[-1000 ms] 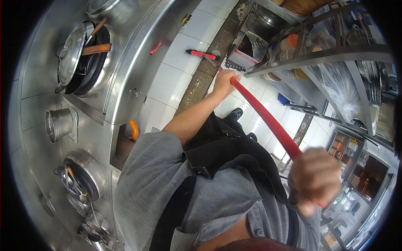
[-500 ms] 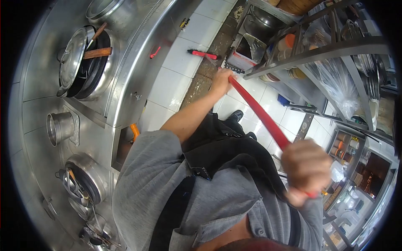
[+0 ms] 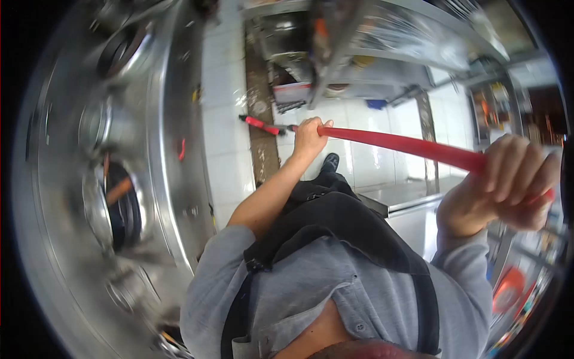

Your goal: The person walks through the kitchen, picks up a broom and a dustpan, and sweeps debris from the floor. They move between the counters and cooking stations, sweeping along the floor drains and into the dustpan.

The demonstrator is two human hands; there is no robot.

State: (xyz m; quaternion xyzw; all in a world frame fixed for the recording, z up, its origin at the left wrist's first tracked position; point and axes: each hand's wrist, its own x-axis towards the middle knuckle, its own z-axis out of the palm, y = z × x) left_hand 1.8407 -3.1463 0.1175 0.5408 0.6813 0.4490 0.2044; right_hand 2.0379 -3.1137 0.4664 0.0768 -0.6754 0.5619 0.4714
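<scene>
A long red pole (image 3: 394, 142) runs across the view. My left hand (image 3: 310, 139) is closed round its far, narrower part. Near its other end at the right, my right hand (image 3: 514, 185) has its fingers wrapped round the pole, and a bit of red shows past the fist. Beyond my left hand, a red and black head (image 3: 263, 124) lies low by a brown, wet-looking floor channel (image 3: 260, 90); it appears joined to the pole.
On the left, a steel counter (image 3: 152, 233) holds pans (image 3: 125, 206) and pots. Steel shelving (image 3: 382, 81) with bagged goods stands ahead. A white container with a red edge (image 3: 292, 93) sits beneath it. My shoe (image 3: 330, 161) rests on white tiles (image 3: 365, 149).
The view has shifted. My right hand has moved outward to the right and up, so the pole lies flatter. My left hand keeps its hold. The red and black head has moved nearer my left hand.
</scene>
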